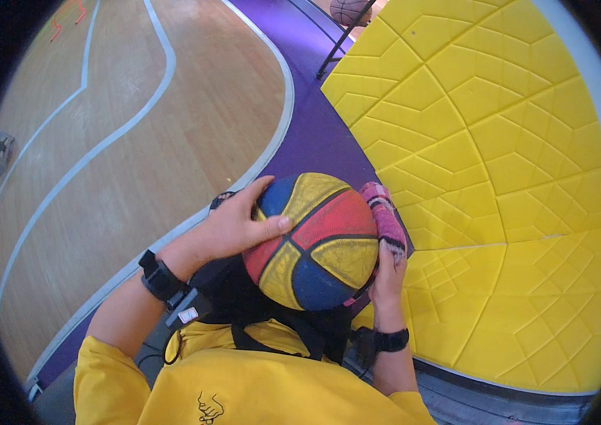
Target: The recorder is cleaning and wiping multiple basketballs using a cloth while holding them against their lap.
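Note:
A basketball [327,228] with red, yellow and blue panels is held in front of my body, between both hands. My left hand [237,223] lies on its left side, the thumb stretched over the upper panels. On the right side, my right hand [389,271] supports the ball with a pink and white striped cloth [385,218] between palm and ball; most of its fingers are hidden. Each wrist wears a black strap.
Yellow padded wall panels [491,186] rise close on the right. Wooden court floor [199,101] with pale lines spreads left, bordered by purple flooring [322,143]. Another basketball [351,10] and a black metal rack leg [340,48] are at the top. A grey box [0,154] stands far left.

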A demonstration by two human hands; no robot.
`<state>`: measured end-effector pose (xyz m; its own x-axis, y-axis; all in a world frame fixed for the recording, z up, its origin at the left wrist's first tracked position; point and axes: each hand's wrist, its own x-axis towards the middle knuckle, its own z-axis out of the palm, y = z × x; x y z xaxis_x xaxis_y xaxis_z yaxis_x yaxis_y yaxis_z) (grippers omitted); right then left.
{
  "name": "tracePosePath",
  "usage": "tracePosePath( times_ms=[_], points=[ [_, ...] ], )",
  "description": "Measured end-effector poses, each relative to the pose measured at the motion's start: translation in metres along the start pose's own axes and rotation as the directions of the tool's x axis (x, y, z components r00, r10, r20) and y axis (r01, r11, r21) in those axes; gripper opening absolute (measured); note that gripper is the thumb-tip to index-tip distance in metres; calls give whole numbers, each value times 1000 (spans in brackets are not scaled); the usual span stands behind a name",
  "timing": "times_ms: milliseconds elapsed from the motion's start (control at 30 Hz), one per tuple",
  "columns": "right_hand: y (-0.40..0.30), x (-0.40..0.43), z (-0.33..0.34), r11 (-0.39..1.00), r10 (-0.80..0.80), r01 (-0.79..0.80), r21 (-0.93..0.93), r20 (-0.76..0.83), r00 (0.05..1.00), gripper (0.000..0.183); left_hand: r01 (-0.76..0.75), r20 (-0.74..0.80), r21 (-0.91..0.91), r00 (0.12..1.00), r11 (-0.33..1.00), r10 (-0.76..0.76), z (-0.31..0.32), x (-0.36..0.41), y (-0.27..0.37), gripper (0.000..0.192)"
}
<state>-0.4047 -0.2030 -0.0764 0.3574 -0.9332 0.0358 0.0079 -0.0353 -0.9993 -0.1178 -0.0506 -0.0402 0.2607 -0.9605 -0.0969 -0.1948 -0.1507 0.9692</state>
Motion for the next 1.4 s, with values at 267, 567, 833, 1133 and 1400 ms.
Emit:
tracePosePath(
  times_ms=[267,567,833,1133,1400],
  points=[
    [-122,-31,58,379,-391,770,-514,665,636,64,-273,155,167,956,947,248,0,21,14,84],
    [-90,48,48,712,-261,592,-377,641,722,56,-197,171,211,972,957,162,10,7,29,76],
    [-37,44,19,980,153,-98,-176,334,930,39,-154,136,-49,978,987,159,8,-34,-39,109],
    [-36,10,13,997,-44,49,-58,73,996,39,-86,45,-304,993,949,105,-1,-15,-14,97],
    [-116,-14,71,188,-346,847,-497,774,531,70,-461,28,229,883,857,468,14,20,-11,83]
  ],
)
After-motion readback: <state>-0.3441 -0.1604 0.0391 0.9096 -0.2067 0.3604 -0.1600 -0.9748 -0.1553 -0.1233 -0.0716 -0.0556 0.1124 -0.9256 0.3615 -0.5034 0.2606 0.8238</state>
